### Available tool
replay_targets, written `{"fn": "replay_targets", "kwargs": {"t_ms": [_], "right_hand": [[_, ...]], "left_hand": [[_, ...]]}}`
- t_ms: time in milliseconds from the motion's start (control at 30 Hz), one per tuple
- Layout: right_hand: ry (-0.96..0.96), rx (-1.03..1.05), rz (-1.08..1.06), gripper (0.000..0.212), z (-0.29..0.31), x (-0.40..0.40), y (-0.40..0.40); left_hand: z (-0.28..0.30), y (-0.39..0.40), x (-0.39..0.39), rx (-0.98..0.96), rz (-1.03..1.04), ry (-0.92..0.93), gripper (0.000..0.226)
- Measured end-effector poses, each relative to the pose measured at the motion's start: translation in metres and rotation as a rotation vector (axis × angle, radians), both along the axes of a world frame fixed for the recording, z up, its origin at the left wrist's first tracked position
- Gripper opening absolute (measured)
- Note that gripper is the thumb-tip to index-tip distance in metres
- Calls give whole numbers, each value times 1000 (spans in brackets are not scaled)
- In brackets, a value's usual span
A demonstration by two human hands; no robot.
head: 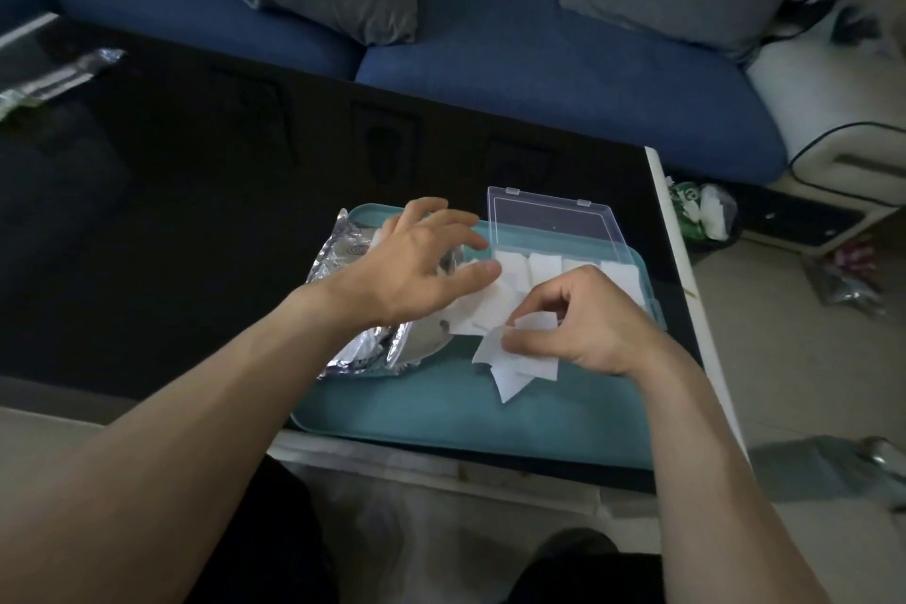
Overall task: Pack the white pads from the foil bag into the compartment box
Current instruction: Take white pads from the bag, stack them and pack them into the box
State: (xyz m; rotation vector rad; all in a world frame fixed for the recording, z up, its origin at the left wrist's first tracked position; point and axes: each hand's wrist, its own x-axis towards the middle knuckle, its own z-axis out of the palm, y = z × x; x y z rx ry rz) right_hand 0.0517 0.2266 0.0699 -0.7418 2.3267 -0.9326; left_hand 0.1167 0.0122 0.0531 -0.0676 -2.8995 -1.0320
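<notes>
Nearest us, our right hand [583, 329] pinches several white pads [519, 365] above the tray [441, 412]. The compartment box [549, 267] lies just beyond it, long axis left-right. Our left hand [416, 260] hovers spread over the foil bag [358, 348].

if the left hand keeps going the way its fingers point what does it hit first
Probably the open clear box: the left hand points right, fingertips just short of its pad-filled compartments. Its height above the teal tray is unclear.
</notes>
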Motion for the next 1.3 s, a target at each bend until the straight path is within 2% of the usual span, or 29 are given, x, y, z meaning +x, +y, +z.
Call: {"fn": "replay_targets", "kwargs": {"t_ms": [167, 300, 433, 567, 700, 800, 933, 1067, 1167, 1300], "right_hand": [[-18, -60, 53, 10, 3, 4, 6], [-36, -135, 23, 11, 2, 1, 12], [-121, -295, -135, 16, 6, -4, 21], [-374, -550, -327, 17, 7, -13, 32], [-622, -758, -504, 24, 7, -9, 20], [-749, -868, -588, 20, 7, -3, 8], [-675, -842, -574, 31, 0, -3, 2], [-354, -713, -591, 39, -2, -6, 5], [-203, -642, -589, 34, -2, -11, 11], [-108, -550, -557, 24, -2, -12, 16]], "left_hand": [[3, 16, -4, -74, -77, -47, 49], [8, 22, -5, 48, -72, -65, 30], [11, 24, -8, 168, 32, 13, 15], [13, 25, -9, 384, 143, 47, 11], [11, 33, -10, 577, 240, -27, 17], [10, 41, -8, 676, 260, -102, 15], [10, 43, -7, 986, 295, -239, 22], [10, 42, -11, 1246, 304, -336, 16], [14, 40, -12, 1287, 292, -397, 9], [19, 39, -8, 1287, 175, -480, 35]]}}
